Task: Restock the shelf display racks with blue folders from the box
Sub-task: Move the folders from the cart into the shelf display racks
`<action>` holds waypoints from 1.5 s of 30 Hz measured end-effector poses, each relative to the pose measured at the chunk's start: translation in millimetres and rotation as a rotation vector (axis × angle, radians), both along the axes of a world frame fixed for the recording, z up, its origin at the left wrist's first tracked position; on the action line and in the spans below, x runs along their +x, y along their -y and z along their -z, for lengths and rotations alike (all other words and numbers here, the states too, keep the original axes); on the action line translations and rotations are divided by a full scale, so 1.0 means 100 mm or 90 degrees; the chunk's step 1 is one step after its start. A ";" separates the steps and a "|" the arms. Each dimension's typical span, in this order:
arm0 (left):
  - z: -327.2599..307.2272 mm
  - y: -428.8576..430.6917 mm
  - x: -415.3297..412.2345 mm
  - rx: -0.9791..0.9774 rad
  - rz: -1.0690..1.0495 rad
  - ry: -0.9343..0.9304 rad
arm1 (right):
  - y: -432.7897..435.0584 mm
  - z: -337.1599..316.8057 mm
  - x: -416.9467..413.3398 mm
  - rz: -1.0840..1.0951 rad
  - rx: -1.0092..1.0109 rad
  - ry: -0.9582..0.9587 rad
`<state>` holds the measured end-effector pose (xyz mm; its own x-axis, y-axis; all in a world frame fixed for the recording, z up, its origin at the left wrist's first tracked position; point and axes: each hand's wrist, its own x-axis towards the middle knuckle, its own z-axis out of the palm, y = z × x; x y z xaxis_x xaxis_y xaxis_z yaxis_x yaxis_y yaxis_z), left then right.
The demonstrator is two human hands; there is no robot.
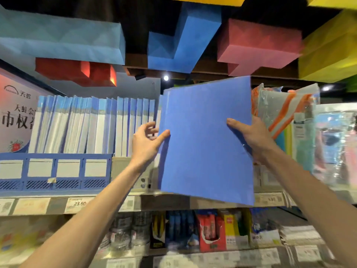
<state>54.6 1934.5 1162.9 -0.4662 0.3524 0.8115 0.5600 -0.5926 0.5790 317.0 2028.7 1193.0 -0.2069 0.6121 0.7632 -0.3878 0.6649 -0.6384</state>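
A blue folder [204, 140] is held upright in front of the top shelf, its flat cover facing me. My right hand [251, 136] grips its right edge, thumb across the cover. My left hand [147, 144] holds the left edge, thumb on the cover and fingers behind it, next to the row of standing blue-and-white folders [92, 124]. Those folders fill a blue display rack [56, 171] and a grey rack [123, 169] beside it. The box is out of view.
Plastic-wrapped orange-striped and pastel packs [286, 120] stand right of the folder. A shelf edge with price tags [77, 204] runs below. Stationery packs [210, 233] crowd the lower shelf. A sign [15, 117] stands at far left. Coloured blocks [181, 39] hang overhead.
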 end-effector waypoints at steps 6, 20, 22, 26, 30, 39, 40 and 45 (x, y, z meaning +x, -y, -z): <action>-0.13 -0.48 0.27 -0.021 -0.278 -0.327 | 0.04 -0.35 0.70 0.179 0.064 -0.035; -0.20 -1.01 0.35 -0.210 -0.490 -0.528 | -0.08 -0.90 0.29 0.404 0.154 -0.099; -0.19 -0.99 0.27 -0.208 -0.494 -0.532 | -0.12 -0.97 0.13 0.425 0.164 -0.098; -0.15 -0.93 0.13 -0.194 -0.500 -0.534 | -0.24 -1.07 -0.37 0.442 0.166 -0.076; -0.12 -0.91 0.06 -0.184 -0.493 -0.552 | -0.34 -1.08 -0.90 0.468 0.182 -0.049; -0.03 -0.97 0.02 -0.150 -0.426 -0.521 | -0.75 -0.82 -1.54 0.411 0.126 -0.042; -0.02 -1.00 0.00 -0.142 -0.422 -0.519 | -0.81 -0.78 -1.57 0.404 0.111 -0.028; 0.03 -1.13 -0.06 -0.123 -0.415 -0.515 | -0.93 -0.65 -1.55 0.373 0.110 0.016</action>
